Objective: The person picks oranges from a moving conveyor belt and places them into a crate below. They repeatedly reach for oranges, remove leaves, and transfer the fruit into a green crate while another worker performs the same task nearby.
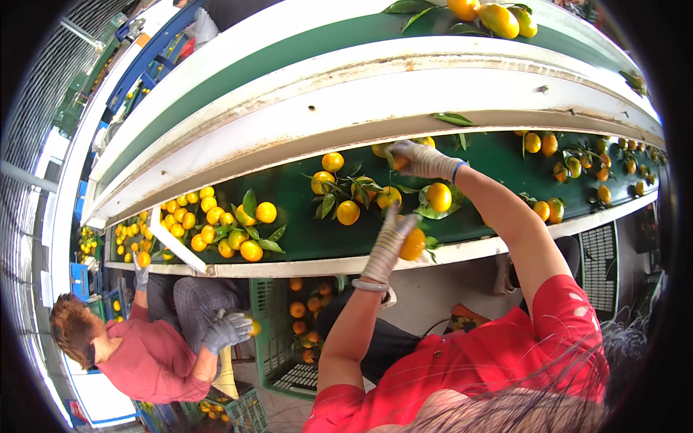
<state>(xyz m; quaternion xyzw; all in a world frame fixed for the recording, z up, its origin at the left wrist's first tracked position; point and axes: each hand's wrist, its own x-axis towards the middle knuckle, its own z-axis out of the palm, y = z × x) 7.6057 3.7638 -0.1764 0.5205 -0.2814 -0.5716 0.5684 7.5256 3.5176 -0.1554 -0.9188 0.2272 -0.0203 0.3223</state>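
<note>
Both my hands wear striped knit gloves over a green conveyor belt (292, 216) of orange citrus fruits with leaves. My left hand (391, 238), lower and blurred, has an orange citrus fruit (412, 244) against its fingers, over the belt's near rail. Reaching to the far side, my right hand (425, 159) has its fingers around another orange fruit (400, 162), partly hidden by the glove. Between my hands lie a leafy fruit (438, 197) and a fruit cluster (364, 189). More fruits (251, 250) sit farther left on the belt.
A co-worker (146, 357) in grey gloves sits at the left beside the same belt. Below the belt stands a green plastic crate (262, 335) holding fruits. A white metal guide bar (176, 243) slants across the belt's left part. An upper belt (346, 32) runs beyond a white metal wall (346, 108).
</note>
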